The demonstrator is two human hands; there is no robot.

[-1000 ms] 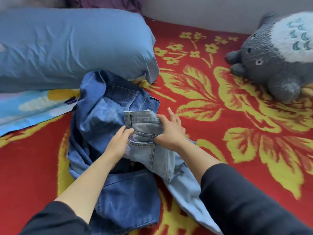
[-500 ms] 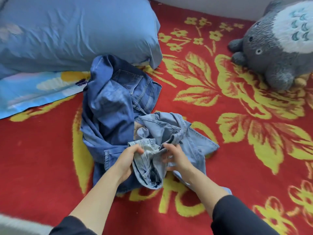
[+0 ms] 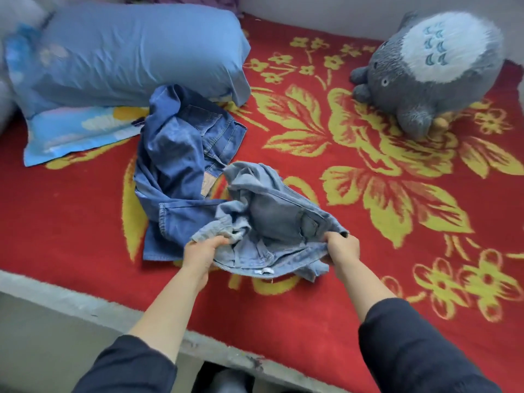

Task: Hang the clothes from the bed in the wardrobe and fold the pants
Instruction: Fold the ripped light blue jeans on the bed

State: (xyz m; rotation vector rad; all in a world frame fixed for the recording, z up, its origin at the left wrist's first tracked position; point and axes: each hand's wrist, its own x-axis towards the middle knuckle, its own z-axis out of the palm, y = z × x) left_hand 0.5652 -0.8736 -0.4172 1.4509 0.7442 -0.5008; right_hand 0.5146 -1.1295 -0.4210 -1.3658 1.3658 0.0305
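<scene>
Between my 2 hands sit the bunched-up light blue jeans (image 3: 272, 222), waistband end toward me on the red flowery blanket (image 3: 334, 168). My left hand (image 3: 202, 251) has its fingers curled round a wad of denim on one side, my right hand (image 3: 341, 248) grips the waistband edge on the other, and the hands are spread apart. Just beyond my left hand, touching the light pair, the darker blue jeans (image 3: 175, 165) lie crumpled against the blue pillow (image 3: 136, 55), and way off past my right hand a grey plush toy (image 3: 431, 78) sits on the blanket.
</scene>
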